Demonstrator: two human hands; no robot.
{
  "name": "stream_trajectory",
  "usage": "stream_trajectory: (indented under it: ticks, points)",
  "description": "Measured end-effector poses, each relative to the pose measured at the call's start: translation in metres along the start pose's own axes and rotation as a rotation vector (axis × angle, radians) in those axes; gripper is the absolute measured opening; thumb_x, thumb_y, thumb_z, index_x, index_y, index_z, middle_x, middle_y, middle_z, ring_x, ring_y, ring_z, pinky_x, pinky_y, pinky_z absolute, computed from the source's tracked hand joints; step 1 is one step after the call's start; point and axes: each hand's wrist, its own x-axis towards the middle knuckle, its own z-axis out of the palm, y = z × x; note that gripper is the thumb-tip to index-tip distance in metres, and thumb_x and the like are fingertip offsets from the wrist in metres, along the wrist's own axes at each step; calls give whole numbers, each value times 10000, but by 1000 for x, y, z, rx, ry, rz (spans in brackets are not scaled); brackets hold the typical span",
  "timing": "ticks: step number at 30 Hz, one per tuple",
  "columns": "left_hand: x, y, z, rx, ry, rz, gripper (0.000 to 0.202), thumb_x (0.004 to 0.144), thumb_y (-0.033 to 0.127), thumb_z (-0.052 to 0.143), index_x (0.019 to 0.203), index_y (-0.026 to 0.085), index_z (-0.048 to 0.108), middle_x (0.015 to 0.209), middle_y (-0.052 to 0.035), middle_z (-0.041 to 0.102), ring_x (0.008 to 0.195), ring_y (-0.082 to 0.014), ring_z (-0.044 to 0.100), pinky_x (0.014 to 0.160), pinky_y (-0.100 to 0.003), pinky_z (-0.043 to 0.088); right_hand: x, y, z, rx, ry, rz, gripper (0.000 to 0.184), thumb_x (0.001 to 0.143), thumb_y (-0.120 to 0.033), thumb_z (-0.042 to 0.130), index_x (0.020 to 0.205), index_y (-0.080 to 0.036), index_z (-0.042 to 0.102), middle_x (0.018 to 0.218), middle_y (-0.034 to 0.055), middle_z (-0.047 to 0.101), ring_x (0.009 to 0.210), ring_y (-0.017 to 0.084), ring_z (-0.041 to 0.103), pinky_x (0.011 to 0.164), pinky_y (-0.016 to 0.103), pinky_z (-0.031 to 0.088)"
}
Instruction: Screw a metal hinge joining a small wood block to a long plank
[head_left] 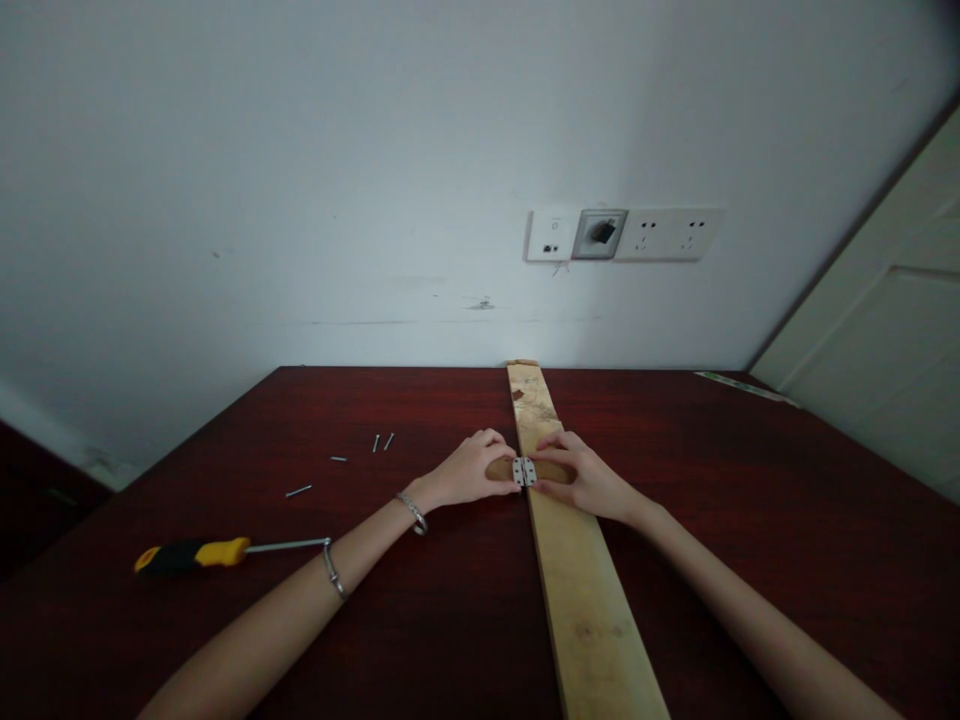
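Note:
My left hand [469, 472] and my right hand [581, 478] meet over a small steel hinge [524, 472], their fingertips pressing on it from either side. The hinge sits on a rounded brown wooden piece [503, 468] lying across a long pale wooden plank [581, 590]. The plank runs from near me to the wall. Several loose screws [376, 442] lie on the dark red table [420, 410] left of my left hand. Further down on that side lies a screwdriver [191, 555] with a yellow and black handle, its tip close to my left forearm.
The table's far edge meets a white wall holding a row of wall sockets [622, 234]. A thin printed strip [742, 386] lies at the far right table corner, beside a pale door [877, 310]. Metal bangles circle my left arm.

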Motion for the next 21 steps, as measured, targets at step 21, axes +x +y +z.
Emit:
stream_trajectory:
  ticks: [21]
  points:
    - [-1,-4,3,40,5,32,417,761,475,647,1073,206,584,1062,-59,513,977,-210,496,881,-347,406,0,-1,-4,-1,-86,14,351,795,-369,602,1117,-236,642,1101,86,501,1058,225,491,983,403,386]
